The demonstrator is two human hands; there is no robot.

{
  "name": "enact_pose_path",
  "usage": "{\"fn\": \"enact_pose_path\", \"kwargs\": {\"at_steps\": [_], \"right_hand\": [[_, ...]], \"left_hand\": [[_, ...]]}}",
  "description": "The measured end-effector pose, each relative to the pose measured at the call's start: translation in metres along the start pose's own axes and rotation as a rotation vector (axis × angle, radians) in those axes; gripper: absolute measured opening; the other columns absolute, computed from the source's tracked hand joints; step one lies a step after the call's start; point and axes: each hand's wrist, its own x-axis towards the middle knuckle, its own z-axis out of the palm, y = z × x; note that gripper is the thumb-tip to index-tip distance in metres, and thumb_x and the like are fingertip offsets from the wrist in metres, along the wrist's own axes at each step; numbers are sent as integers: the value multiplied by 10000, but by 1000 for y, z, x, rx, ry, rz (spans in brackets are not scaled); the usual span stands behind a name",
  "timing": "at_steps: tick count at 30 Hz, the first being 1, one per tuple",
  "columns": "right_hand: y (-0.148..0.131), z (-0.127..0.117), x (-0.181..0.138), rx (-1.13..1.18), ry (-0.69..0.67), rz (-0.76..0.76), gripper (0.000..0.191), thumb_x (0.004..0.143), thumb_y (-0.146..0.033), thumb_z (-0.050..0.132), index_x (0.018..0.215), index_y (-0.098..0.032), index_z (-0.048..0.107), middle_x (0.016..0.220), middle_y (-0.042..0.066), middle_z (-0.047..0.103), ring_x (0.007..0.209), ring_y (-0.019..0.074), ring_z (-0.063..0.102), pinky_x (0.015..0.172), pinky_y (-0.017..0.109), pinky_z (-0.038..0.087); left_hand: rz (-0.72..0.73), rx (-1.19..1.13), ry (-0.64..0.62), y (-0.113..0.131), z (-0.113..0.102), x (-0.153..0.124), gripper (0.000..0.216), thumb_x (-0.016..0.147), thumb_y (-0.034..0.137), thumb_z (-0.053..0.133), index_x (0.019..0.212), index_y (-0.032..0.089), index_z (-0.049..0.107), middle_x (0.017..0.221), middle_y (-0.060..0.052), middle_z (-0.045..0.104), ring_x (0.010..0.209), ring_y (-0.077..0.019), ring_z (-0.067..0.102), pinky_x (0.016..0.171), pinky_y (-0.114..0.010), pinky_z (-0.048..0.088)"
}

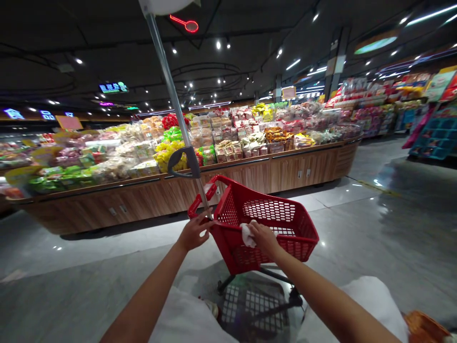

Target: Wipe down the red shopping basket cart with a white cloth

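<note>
A red plastic shopping cart (pixel 271 194) with lattice sides stands before me on dark wheeled legs. At its near left corner, my left hand (pixel 194 232) grips the cart's edge by the foot of a metal pole (pixel 167 71). The pole rises past a grey loop handle (pixel 194 162) toward a white part at the top. My right hand (pixel 264 237) is closed on a crumpled white cloth (pixel 248 235), pressing it against the cart's near rim. Through the lattice, the basket floor shows no goods.
Beyond the cart runs a long wood-fronted display counter (pixel 243 176) heaped with packaged foods. More stacked goods (pixel 378 107) and a teal rack (pixel 433 131) stand to the right. Grey shiny floor (pixel 378 228) surrounds the cart. An orange-brown object (pixel 423 326) sits at the lower right.
</note>
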Motion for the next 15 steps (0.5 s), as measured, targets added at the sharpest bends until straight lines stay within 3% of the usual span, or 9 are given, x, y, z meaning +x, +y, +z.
{"fn": "enact_pose_path", "kwargs": {"at_steps": [3, 5, 7, 10, 15], "right_hand": [[25, 0, -21, -22, 23, 15, 457, 862, -129, 550, 1307, -219, 498, 1258, 101, 557, 907, 193, 589, 775, 298, 440], [28, 0, -24, 8, 36, 2, 455, 859, -140, 568, 1302, -227, 504, 1265, 98, 556, 937, 197, 592, 806, 307, 445], [20, 0, -18, 61, 44, -26, 455, 855, -146, 581, 1297, -226, 508, 1271, 97, 557, 979, 204, 590, 842, 323, 451], [-14, 0, 8, 153, 102, -57, 501, 860, -140, 567, 1343, -230, 467, 1302, 107, 541, 1063, 217, 568, 895, 356, 453], [-89, -5, 61, 209, 170, -29, 543, 890, -226, 569, 1407, -206, 407, 1318, 143, 524, 1109, 243, 541, 913, 381, 462]], "left_hand": [[-162, 21, 217, -20, -10, 0, 387, 890, 254, 395, 1202, 243, 624, 1391, -68, 511, 1280, -219, 465, 1068, -386, 399], [-257, 40, 270, -25, -11, 14, 402, 920, 287, 365, 1247, 201, 581, 1377, -86, 530, 1314, -225, 434, 1084, -401, 384], [-274, 27, 167, -23, -9, 33, 410, 945, 282, 319, 1259, 201, 570, 1352, -72, 564, 1302, -210, 456, 1089, -400, 380], [-271, 2, -47, -14, -5, 53, 421, 963, 236, 267, 1203, 230, 612, 1276, -38, 633, 1233, -182, 532, 1074, -383, 396], [-271, 75, -95, -2, -5, 53, 386, 952, 202, 310, 1071, 214, 677, 1184, -46, 686, 1218, -190, 548, 1065, -374, 402]]}}
